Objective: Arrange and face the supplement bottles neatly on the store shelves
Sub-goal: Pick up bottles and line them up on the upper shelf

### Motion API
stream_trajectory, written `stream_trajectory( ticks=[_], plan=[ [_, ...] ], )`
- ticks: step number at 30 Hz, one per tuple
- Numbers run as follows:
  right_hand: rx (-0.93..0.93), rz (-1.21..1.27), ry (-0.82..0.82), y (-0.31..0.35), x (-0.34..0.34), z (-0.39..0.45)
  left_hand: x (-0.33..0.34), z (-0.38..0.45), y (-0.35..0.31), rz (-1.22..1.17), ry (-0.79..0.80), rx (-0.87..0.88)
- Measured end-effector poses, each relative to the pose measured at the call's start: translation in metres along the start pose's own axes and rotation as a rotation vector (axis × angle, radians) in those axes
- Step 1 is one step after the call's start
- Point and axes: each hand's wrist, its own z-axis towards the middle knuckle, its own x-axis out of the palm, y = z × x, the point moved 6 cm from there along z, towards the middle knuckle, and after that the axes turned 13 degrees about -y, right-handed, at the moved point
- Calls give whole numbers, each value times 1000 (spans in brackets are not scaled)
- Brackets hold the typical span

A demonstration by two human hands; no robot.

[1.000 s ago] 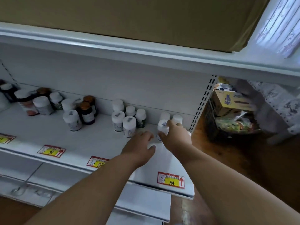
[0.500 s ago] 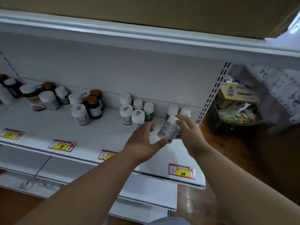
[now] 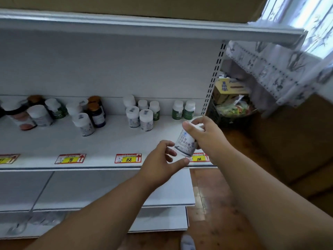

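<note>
On the white metal shelf (image 3: 54,141), mixed brown and white bottles (image 3: 84,121) crowd loosely at the back. The left hand (image 3: 162,161) cups the base of a white plastic supplement bottle (image 3: 186,143) with loose fingertips; the right hand (image 3: 205,134) pinches its cap end. The bottle hangs tilted over the shelf's front edge, so a slack handover could drop it to the wooden floor (image 3: 212,204).

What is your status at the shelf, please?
Both hands, right and left, on one white bottle, tilted, off the shelf. Nothing in the way.
</note>
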Motion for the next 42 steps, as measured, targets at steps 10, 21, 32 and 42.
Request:
stream_trajectory(
  ticks=[10, 21, 32, 42],
  plan=[
    [-189, -334, 69, -24, -11, 46, 54, 53, 10, 640, 25, 228],
    [-495, -632, 319, -52, 41, 71, 95, 86, 58, 910, 86, 140],
    [-496, -632, 399, -54, 41, 69, 89, 85, 62, 849, 104, 164],
    [-346, -462, -35, -40, 11, 102, 66, 88, 49, 595, 91, 77]
  ],
)
